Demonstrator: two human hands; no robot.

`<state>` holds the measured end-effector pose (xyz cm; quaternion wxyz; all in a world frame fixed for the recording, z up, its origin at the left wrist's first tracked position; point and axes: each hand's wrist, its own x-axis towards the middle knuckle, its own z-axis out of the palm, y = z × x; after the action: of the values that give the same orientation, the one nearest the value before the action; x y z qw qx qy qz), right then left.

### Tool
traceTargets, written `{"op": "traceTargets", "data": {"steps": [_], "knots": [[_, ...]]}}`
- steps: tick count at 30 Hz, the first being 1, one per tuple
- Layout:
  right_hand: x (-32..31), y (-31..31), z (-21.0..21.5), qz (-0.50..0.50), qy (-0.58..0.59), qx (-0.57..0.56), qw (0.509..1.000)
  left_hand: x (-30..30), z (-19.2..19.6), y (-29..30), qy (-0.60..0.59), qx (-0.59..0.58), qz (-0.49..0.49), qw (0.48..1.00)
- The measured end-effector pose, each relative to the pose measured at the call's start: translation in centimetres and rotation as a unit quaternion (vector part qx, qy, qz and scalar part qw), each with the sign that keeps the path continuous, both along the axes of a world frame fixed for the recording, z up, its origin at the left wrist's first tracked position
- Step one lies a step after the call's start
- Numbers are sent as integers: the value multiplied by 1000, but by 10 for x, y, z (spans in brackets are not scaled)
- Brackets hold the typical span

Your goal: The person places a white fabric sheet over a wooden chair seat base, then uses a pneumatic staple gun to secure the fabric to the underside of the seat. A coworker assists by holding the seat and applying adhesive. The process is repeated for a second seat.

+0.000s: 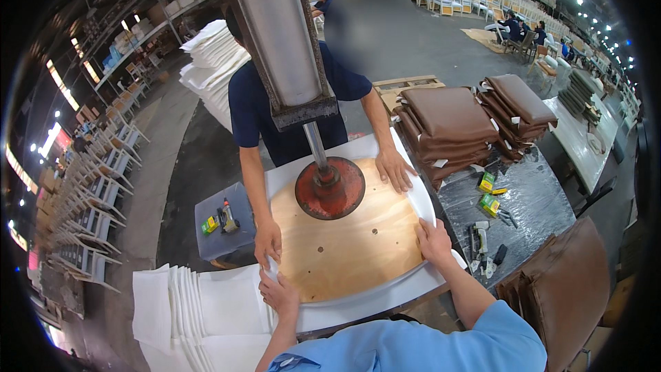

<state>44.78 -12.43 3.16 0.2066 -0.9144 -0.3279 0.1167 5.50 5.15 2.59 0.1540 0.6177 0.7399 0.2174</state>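
Observation:
A round plywood board (351,244) lies on white foam and white sheet (358,306) on a work table. A red round press plate (330,188) on a steel ram (275,34) pushes down on the board's far part. My left hand (279,294) grips the white edge at the board's near left rim. My right hand (434,240) presses flat on the board's right rim. A person in a dark blue shirt (258,107) stands opposite, with one hand (267,242) at the left rim and the other (394,169) at the far right rim.
Stacks of brown cushions (447,127) sit on the right table, with small green boxes (489,193) and tools (482,244) beside them. More brown covers (561,289) lie at lower right. White foam sheets (200,310) are stacked lower left. A grey stool (220,224) holds small items.

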Motion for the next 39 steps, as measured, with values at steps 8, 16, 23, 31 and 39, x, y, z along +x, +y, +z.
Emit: {"op": "traceTargets", "data": {"steps": [8,16,23,31,39], "knots": [[1,38,7,-40,-46,12,998,-14,-3,22,4,-112,5,994],[-6,36,8,11,-44,-18,999,-8,-8,24,21,-125,57,990],[-6,34,-7,56,-134,37,989,-11,-12,22,39,-113,32,992],[-2,34,-20,60,-172,-23,983,-7,-10,22,46,-93,16,994],[-2,32,-7,96,-217,-54,970,-7,-2,3,86,92,-56,990]]}}
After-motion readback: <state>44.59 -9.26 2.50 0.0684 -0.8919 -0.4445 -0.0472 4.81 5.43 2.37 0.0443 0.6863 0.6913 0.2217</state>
